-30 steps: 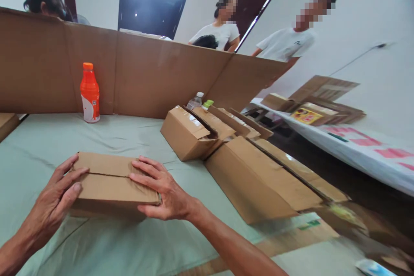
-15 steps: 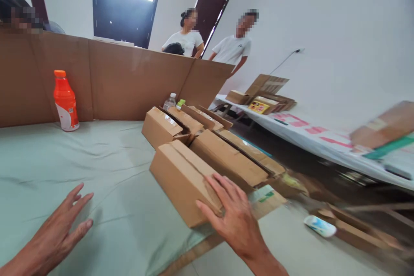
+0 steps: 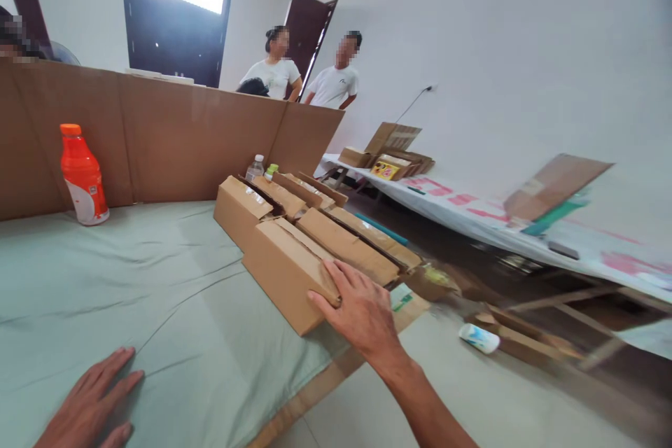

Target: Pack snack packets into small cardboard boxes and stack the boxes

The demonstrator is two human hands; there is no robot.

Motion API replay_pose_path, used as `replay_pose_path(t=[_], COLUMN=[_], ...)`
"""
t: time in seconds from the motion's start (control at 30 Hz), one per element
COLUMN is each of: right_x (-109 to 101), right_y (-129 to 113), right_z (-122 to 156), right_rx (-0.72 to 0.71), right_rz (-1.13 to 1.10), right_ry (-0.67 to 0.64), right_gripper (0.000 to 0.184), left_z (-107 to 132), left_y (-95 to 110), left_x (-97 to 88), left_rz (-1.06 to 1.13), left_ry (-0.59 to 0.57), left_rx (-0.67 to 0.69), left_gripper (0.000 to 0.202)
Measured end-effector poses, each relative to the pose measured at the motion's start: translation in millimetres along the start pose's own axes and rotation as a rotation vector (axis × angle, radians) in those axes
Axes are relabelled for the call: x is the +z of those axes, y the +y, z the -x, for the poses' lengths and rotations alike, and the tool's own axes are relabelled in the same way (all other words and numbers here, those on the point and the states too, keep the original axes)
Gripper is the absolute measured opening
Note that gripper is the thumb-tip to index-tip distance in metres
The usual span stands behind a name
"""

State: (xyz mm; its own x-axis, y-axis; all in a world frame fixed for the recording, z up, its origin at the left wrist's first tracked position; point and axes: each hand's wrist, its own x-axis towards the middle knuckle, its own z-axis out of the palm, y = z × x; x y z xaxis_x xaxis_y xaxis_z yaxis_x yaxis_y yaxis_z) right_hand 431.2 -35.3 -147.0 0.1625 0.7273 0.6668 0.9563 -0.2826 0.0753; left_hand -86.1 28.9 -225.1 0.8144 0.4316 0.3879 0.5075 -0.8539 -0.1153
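Note:
My right hand (image 3: 362,308) grips the near end of a long, plain cardboard box (image 3: 283,276), thumb against its left side and fingers over the top. This box lies at the right edge of the green-clothed table, right beside other narrow cardboard boxes (image 3: 346,241) standing in rows. Flat on the cloth (image 3: 173,294) at lower left, my left hand (image 3: 92,402) is open and empty, partly cut off by the frame. An orange bottle (image 3: 84,175) with an orange cap stands farther back on the left.
A tall cardboard panel (image 3: 199,129) borders the table's far side. Behind the boxes stands a clear bottle (image 3: 255,166). On the floor at right lie a white-and-blue container (image 3: 479,338) and an open carton (image 3: 530,343). A long table (image 3: 446,206) runs along the wall; people stand beyond the panel.
My right hand has shifted the long box away from me, closer against the other boxes. My left hand has come down onto the cloth. The view has turned slightly right.

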Motion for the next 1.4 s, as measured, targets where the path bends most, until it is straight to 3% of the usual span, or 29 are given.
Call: replay_pose_path(t=[0.17, 0.3, 0.37, 0.43, 0.53, 0.63, 0.73, 0.93, 1.1, 1.27, 1.4], right_x=[-7.2, -24.8, -33.1, -34.9, -21.5, 0.3, 13.3, -3.0, -19.7, -24.2, -21.4], right_y=[-10.8, -29.3, -47.2, -72.0, -115.3, -152.7, -175.5, -171.6, -160.1, -156.8, -154.6], right_z=[-3.7, 2.2, 9.6, 16.5, 19.8, 19.2, 30.7, 74.2, 92.6, 112.5, 122.3], right_rx=[0.027, 0.009, -0.069, -0.191, -0.304, -0.299, -0.333, -0.43, -0.436, -0.432, -0.436], right_rz=[0.049, 0.025, -0.087, -0.242, -0.416, -0.498, -0.536, -0.531, -0.5, -0.475, -0.487], right_ry=[0.012, 0.203, 0.245, 0.135, -0.183, -0.414, -0.551, -0.683, -0.709, -0.639, -0.593], right_gripper=[0.045, 0.051, 0.045, 0.037, 0.041, 0.055, 0.061, 0.065, 0.064, 0.061, 0.059], left_z=[-5.0, -1.1, 1.0, 1.6, 2.0, 4.7, 7.6, 7.4, 17.9, 32.1, 36.7], left_y=[2.7, 9.7, 11.8, 13.7, 19.4, 30.3, 45.8, 85.4, 109.9, 113.8, 104.3], left_x=[11.2, 16.5, 17.5, 18.4, 21.9, 25.4, 17.5, -19.9, -25.5, -31.2, -41.4], left_rz=[-0.032, -0.003, 0.026, 0.047, 0.041, -0.017, -0.099, -0.185, -0.102, 0.045, 0.224], left_ry=[0.088, 0.091, 0.089, 0.056, 0.014, 0.083, 0.138, 0.113, 0.001, -0.076, -0.154], left_rx=[-0.015, -0.068, -0.121, -0.137, -0.15, -0.19, -0.123, -0.113, -0.196, -0.188, -0.225], left_gripper=[0.065, 0.06, 0.056, 0.055, 0.054, 0.054, 0.06, 0.058, 0.054, 0.059, 0.049])
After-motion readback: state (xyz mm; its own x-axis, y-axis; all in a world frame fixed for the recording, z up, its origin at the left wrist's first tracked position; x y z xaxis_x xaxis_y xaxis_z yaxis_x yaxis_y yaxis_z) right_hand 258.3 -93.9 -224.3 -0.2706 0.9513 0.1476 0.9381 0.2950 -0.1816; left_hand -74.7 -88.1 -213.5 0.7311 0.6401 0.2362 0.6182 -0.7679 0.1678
